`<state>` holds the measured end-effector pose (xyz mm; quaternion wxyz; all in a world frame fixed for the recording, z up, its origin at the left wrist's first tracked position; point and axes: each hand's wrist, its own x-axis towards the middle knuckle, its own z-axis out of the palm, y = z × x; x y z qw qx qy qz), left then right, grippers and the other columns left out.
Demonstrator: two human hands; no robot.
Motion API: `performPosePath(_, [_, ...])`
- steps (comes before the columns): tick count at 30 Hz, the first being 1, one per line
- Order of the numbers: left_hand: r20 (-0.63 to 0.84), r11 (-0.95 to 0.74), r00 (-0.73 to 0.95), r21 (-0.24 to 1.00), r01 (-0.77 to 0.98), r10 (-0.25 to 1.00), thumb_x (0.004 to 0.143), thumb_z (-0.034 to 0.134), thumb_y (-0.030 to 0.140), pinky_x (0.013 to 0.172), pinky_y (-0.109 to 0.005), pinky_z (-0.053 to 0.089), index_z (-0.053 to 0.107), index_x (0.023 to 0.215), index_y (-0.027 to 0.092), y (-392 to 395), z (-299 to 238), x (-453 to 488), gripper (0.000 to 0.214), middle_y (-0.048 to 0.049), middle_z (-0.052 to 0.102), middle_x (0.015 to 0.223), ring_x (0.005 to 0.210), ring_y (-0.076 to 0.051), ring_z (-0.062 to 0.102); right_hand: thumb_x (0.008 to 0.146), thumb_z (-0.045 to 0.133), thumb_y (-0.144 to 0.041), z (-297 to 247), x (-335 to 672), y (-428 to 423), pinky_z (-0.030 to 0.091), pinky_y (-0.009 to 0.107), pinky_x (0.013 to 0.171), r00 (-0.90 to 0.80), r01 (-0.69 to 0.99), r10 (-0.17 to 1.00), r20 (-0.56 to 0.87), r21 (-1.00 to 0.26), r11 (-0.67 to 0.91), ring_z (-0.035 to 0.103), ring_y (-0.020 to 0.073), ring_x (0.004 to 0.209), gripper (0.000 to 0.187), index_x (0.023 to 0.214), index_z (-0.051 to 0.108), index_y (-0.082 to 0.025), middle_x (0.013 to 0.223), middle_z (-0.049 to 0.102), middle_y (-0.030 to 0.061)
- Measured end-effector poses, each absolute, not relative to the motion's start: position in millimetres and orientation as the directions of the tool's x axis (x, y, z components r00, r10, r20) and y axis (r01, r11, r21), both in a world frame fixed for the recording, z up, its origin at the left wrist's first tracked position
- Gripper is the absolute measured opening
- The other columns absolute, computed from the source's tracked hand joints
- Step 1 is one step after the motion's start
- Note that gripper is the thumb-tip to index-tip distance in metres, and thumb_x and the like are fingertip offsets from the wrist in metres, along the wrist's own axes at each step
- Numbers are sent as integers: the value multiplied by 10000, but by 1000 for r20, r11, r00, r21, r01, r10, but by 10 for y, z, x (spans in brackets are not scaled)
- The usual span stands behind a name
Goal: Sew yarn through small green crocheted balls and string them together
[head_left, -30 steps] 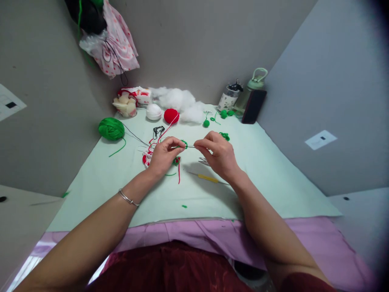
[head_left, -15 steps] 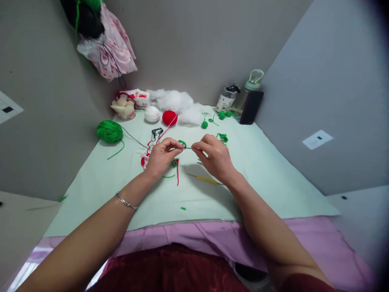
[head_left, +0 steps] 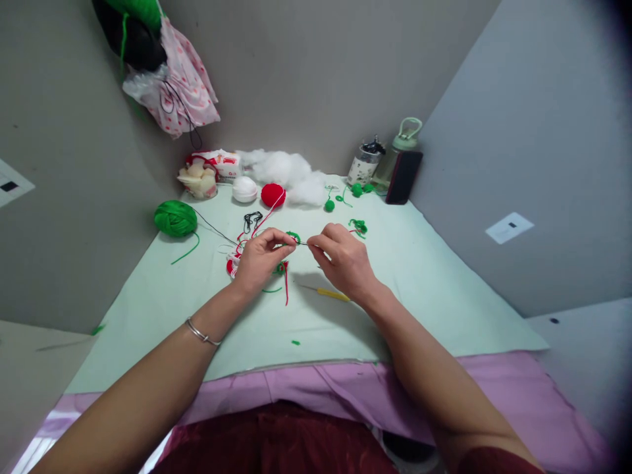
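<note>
My left hand (head_left: 261,260) is closed in a pinch on a small green crocheted piece (head_left: 293,236), whose edge shows past the fingertips. Opposite it, my right hand (head_left: 344,261) pinches a thin dark strand (head_left: 303,243) that spans the small gap between both hands; it is too fine to tell thread from needle. Beneath the left hand lie a red and white yarn piece (head_left: 232,266) and a green bit with a red yarn tail (head_left: 286,289), partly hidden. A yellow-handled tool (head_left: 332,293) with a thin metal tip rests below the right hand.
On the pale green cloth (head_left: 424,309) stand a green yarn ball (head_left: 176,218), white (head_left: 245,189) and red (head_left: 273,195) balls and white stuffing (head_left: 284,170). Green crocheted bits (head_left: 358,226) lie right. A phone (head_left: 403,178) leans against a bottle (head_left: 388,172) beside a cup (head_left: 363,166).
Both hands stay close together in their pinches, with only a slight shift of the fingers. The whole view has moved a little, so things sit slightly left and lower.
</note>
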<state>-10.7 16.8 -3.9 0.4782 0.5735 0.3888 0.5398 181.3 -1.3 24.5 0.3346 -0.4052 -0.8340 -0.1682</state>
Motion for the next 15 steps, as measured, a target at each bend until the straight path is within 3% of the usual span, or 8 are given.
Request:
performPosePath(7, [237, -226, 119, 969, -99, 964, 850, 745, 349, 826, -311, 498, 683, 878, 184, 134, -1, -112, 179, -37, 697, 892, 870, -173, 647, 1004, 496, -118, 238, 1764, -46, 312, 306, 629, -489, 804, 526, 696, 126, 581, 442, 171, 717, 277, 788, 652, -195, 739, 549, 36])
performPosePath(10, [210, -192, 84, 964, -182, 974, 797, 794, 320, 829, -313, 513, 646, 883, 176, 138, 5, -86, 223, -16, 666, 838, 827, -159, 650, 997, 510, -106, 241, 1733, -69, 325, 301, 648, -511, 795, 488, 707, 174, 581, 433, 170, 717, 281, 758, 631, -192, 732, 541, 32])
performPosePath(15, [133, -106, 66, 944, -313, 989, 686, 875, 263, 882, -338, 542, 644, 1116, 191, 150, 20, -69, 493, 15, 629, 915, 812, -131, 657, 990, 512, -87, 246, 1696, -102, 322, 308, 665, -513, 807, 462, 724, 222, 548, 423, 170, 711, 294, 727, 594, -190, 728, 534, 27])
